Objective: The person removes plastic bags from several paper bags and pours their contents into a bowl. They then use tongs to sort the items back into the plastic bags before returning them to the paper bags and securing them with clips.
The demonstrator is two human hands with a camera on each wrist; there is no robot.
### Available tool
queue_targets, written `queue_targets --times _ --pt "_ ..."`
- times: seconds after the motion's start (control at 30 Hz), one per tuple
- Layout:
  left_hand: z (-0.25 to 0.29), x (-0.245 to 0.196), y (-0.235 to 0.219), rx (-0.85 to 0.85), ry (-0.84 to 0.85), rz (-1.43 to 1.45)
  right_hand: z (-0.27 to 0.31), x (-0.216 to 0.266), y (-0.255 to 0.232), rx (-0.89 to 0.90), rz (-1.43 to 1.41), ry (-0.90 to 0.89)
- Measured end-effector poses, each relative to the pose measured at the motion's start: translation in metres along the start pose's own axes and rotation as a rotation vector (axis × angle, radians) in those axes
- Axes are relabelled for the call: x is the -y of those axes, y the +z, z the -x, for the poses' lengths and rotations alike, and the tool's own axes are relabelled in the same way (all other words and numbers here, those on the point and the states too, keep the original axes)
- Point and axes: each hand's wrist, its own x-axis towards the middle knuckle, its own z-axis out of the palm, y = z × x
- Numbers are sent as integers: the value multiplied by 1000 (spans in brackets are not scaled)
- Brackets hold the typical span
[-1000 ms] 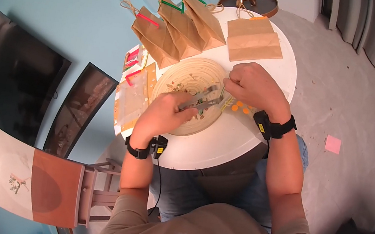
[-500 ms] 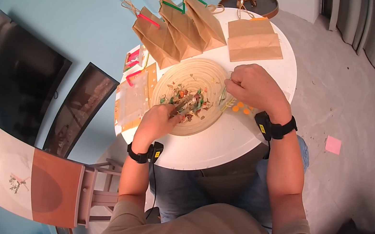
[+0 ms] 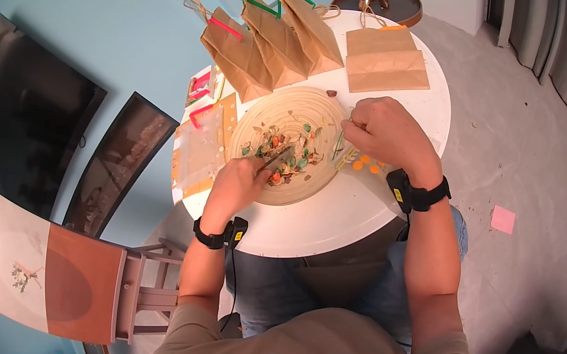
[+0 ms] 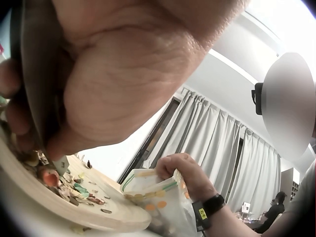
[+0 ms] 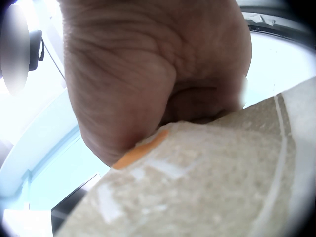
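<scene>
My left hand (image 3: 236, 186) grips metal tongs (image 3: 275, 157), their tips down among the dried mix of leaves, petals and colored bits (image 3: 291, 150) on the round woven tray (image 3: 307, 103). In the left wrist view the tongs (image 4: 40, 74) run along the palm beside the tray rim (image 4: 123, 217). My right hand (image 3: 392, 129) pinches the top edge of a clear bag (image 4: 170, 207) with orange dots, which stands at the tray's right side. The right wrist view shows my curled fingers over the bag's edge (image 5: 197, 168).
Three upright paper bags (image 3: 235, 60) with twine handles stand behind the tray. Another paper bag (image 3: 387, 61) lies flat at the back right. Clear packets (image 3: 199, 150) lie left of the tray. A dark brown piece (image 3: 331, 93) sits by the tray's back rim.
My left hand has moved back from near the clear bag to the tray's left part, lowering the tongs into the mix. A dark piece now shows at the back rim. My right hand stays put.
</scene>
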Motion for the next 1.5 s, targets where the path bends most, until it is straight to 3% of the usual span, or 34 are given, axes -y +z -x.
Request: queue_targets --times 0.43,0.73,0.9,1.23,1.5 --pt "-32 -18 -29 -129 43 99 1 1 -4 8 -5 35" --pt "-163 -60 -26 54 169 -132 4 -4 -20 -22 -22 175" --pt "-214 -79 -10 218 97 -237 6 -10 -22 -46 -62 167" --pt "-219 -108 -20 325 2 -332 8 -9 -28 -34 -66 157" --pt "-232 -130 -13 340 58 -445 9 -12 -25 -50 -77 133"
